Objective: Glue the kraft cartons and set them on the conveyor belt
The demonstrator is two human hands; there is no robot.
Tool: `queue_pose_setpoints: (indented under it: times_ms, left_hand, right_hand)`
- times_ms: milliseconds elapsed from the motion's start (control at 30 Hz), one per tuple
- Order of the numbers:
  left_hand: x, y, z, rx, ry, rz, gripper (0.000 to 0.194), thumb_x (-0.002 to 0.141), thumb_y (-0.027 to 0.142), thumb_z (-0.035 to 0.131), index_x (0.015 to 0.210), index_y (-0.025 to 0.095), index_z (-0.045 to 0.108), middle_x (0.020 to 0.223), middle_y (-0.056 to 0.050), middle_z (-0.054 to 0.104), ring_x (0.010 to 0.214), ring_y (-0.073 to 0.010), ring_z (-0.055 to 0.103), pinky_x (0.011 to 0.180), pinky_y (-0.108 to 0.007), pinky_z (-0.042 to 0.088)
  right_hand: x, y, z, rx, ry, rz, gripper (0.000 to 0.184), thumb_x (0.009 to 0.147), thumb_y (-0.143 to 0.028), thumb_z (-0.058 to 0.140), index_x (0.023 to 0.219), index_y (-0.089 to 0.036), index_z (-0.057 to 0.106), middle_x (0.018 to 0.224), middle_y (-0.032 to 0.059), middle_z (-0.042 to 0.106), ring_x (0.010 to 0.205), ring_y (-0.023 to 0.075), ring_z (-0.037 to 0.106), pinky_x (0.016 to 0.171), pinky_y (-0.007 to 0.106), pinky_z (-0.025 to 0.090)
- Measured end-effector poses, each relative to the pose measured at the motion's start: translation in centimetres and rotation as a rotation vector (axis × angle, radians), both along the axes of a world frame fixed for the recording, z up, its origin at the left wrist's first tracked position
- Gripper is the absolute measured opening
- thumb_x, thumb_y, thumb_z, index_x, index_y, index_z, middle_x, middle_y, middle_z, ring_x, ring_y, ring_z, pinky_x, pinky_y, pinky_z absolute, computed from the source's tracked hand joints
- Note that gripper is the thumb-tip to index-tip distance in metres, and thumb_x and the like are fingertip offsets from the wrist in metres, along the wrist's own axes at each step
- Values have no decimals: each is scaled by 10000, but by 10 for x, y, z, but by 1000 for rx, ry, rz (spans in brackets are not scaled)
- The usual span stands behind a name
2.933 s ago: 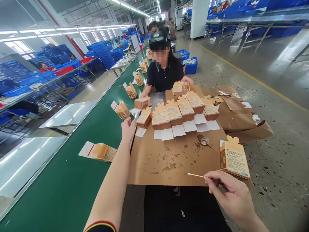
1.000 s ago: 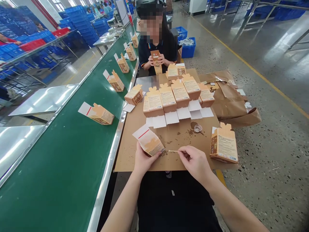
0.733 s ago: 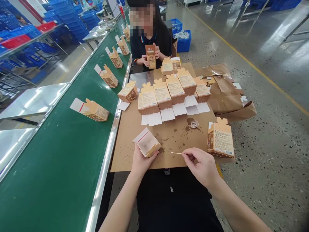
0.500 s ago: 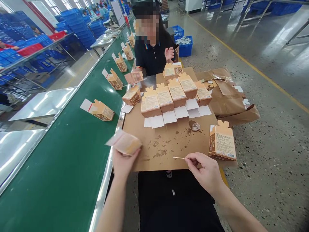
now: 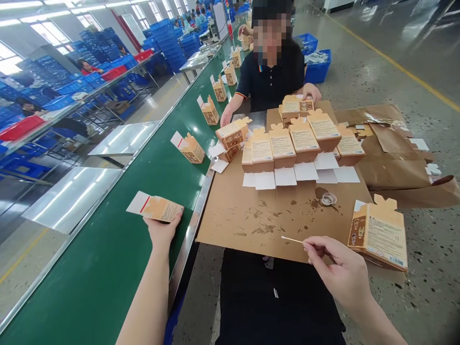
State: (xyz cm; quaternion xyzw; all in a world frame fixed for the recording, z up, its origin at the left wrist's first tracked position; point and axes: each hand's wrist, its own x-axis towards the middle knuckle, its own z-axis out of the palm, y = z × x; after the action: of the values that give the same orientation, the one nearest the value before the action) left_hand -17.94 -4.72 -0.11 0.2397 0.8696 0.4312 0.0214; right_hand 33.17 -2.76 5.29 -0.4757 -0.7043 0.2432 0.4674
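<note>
One glued carton is going onto the belt, with a whole row waiting behind it.

The left hand [image 5: 162,231] is resting on the green conveyor belt [image 5: 108,268], fingers curled around the near end of a small tan carton [image 5: 155,208] lying flat there, its white flap open. The right hand [image 5: 341,273] is hovering over the near edge of the brown cardboard sheet [image 5: 251,225], pinching a cotton swab [image 5: 292,239] between thumb and fingertips. Several cartons are already riding up the belt [image 5: 189,147]; a row of open-flapped cartons [image 5: 300,146] is lying across the sheet beside a little glue dish [image 5: 328,199], so I judge plenty is left. Opposite, a co-worker's hand [image 5: 226,116] is touching another carton.
</note>
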Motion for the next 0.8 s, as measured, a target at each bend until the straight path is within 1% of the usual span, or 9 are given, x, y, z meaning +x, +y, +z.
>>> queue_pose_setpoints:
  times_ms: [133,267,367,433,467,533,633,700,800]
  left_hand:
    - [6,16,10,-23,-97,36,974,596,363,1099,1377,273,524,1453,-164,762,1525,-457,695,1342,-678,515]
    - [14,5,17,4,-144,-20,1114,544,400,1126,1463,247,515,1576,-198,672,1567,-459,655,1370,-661,488]
    - [26,-16,14,209,17,12,1134,591,463,1088,1521,262,473,1643,-208,563,1629,-452,578,1385,-672,459]
    - [38,-17,14,409,179,-33,971,672,494,1017,1453,280,483,1571,-173,568,1574,-434,611,1356,-712,477]
    - [44,-9,16,499,235,-93,876,706,500,983,1400,286,494,1518,-149,584,1533,-420,637,1341,-720,491]
    - [58,26,30,623,269,-253,719,774,514,920,1323,288,515,1438,-112,613,1476,-389,675,1329,-694,509]
    - [78,122,69,637,234,-462,559,928,497,776,1386,261,560,1480,-130,640,1517,-352,657,1359,-605,491]
    - [89,193,98,470,213,-614,598,965,430,737,1490,198,565,1606,-200,610,1577,-365,615,1367,-592,470]
    - [105,276,127,26,257,-811,777,884,391,824,1572,147,555,1731,-277,549,1720,-446,454,1423,-609,375]
  right_hand:
    - [-8,5,4,18,22,50,207,1071,-264,733,877,-300,798,708,-45,801,520,163,746,506,253,618]
    - [5,4,9,2,34,-7,211,1055,-308,741,853,-313,802,679,-47,790,494,176,743,501,264,633]
    - [29,-4,12,-24,18,-120,172,1030,-374,775,870,-345,833,653,-49,789,462,188,740,488,273,640]
    - [44,-10,13,-46,-6,-198,156,1006,-416,797,867,-364,847,624,-48,783,439,203,737,482,289,648]
    - [49,-13,14,-57,-14,-226,157,995,-431,803,858,-370,851,611,-44,778,431,211,735,480,298,652]
    - [55,-16,14,-79,-11,-247,165,984,-445,808,844,-373,857,601,-35,775,425,224,733,474,311,656]
    - [54,-16,14,-71,19,-240,167,997,-446,805,861,-369,863,615,-28,777,437,223,732,470,308,652]
    - [50,-16,13,-44,20,-226,159,1014,-438,800,887,-368,865,635,-30,784,453,218,736,495,305,663]
    - [47,-18,13,-10,19,-205,168,1039,-431,787,903,-361,858,642,-35,778,463,211,728,522,306,673]
